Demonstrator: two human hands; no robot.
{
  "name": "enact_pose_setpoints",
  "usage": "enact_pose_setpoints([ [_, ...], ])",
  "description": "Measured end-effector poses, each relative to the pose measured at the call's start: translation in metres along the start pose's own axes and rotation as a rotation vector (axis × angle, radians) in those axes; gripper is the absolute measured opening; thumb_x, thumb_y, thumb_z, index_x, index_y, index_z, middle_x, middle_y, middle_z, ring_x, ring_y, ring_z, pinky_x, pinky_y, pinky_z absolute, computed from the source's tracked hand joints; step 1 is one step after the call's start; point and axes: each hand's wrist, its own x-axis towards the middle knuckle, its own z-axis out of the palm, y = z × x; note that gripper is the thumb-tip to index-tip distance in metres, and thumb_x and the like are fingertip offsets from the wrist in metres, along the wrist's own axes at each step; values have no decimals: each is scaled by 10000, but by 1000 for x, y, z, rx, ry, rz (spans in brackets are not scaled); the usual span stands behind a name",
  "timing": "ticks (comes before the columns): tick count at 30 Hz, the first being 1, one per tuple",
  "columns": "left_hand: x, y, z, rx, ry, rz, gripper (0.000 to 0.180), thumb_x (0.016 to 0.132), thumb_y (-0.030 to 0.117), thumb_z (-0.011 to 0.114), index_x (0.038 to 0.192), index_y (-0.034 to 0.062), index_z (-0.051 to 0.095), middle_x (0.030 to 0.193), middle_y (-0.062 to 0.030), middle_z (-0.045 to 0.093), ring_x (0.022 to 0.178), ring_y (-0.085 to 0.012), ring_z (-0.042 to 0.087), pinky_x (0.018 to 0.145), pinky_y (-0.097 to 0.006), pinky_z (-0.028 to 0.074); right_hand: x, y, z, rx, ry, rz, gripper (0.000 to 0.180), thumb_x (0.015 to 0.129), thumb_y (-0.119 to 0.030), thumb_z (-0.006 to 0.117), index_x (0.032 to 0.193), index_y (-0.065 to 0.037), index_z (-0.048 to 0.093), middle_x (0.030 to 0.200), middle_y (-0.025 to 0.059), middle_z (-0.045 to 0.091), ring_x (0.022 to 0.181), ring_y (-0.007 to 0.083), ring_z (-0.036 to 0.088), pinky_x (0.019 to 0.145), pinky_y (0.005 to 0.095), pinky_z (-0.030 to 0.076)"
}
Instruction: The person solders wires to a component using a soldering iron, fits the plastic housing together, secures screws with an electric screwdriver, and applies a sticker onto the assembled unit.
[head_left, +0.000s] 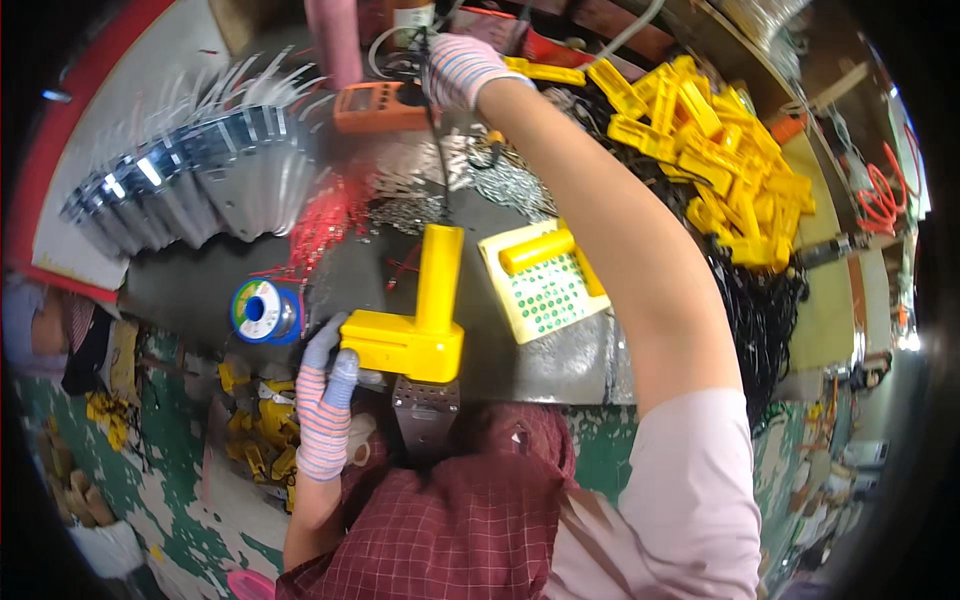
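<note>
A yellow plastic housing [405, 342] with an upright handle stands at the near edge of the bench, over a perforated metal bracket [425, 398]. My left hand [326, 410], in a striped knit glove, grips the housing's left end between thumb and fingers. From the top of the handle a black cord [440, 165] runs away across the bench. My right hand [466, 72], gloved alike, reaches to the far side and is closed on the cord's far end; its fingertips are partly hidden. Just left of it lies an orange multimeter [380, 107].
A solder spool [268, 311] stands at left, near red wires [330, 215] and a row of shiny metal plates [200, 175]. Right of the housing, another yellow part [538, 252] lies on a green-dotted sheet [550, 300]. Yellow housings [710, 150] and black cords [760, 330] heap up at right.
</note>
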Motion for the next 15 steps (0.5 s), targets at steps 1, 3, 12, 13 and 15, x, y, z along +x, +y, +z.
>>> enact_pose_setpoints([
  [1,-5,-10,-4,138,114,78,454,980,242,584,1361,11,498,1249,-110,579,1074,-162,564,918,-292,474,-15,-3,-13,72,116,2,277,816,-155,629,1043,-12,698,1012,246,686,975,378,678,851,441,546],
  [3,-18,6,13,370,312,226,412,920,139,605,1301,1,530,1157,-127,582,984,-191,555,856,-319,472,-73,11,-30,299,389,3,287,851,-171,614,1085,-18,680,1010,227,691,975,364,676,852,428,537],
  [12,16,39,121,1006,-524,805,388,764,237,690,1114,82,626,1179,-143,591,1111,-334,547,1003,-466,414,-290,43,22,61,-71,551,631,752,-375,747,1288,-96,563,1196,173,610,1087,343,594,937,460,481],
  [13,17,29,132,1088,-523,797,423,787,280,683,1153,78,626,1207,-160,590,1150,-331,535,1038,-477,381,-299,48,41,96,73,499,610,752,-334,745,1287,-102,566,1185,188,610,1066,359,601,927,448,494],
  [15,17,6,140,1213,-586,748,448,793,302,679,1176,75,624,1231,-169,584,1163,-331,532,1048,-482,373,-306,65,51,172,194,498,608,751,-316,745,1288,-97,564,1186,190,611,1064,364,602,924,441,498],
])
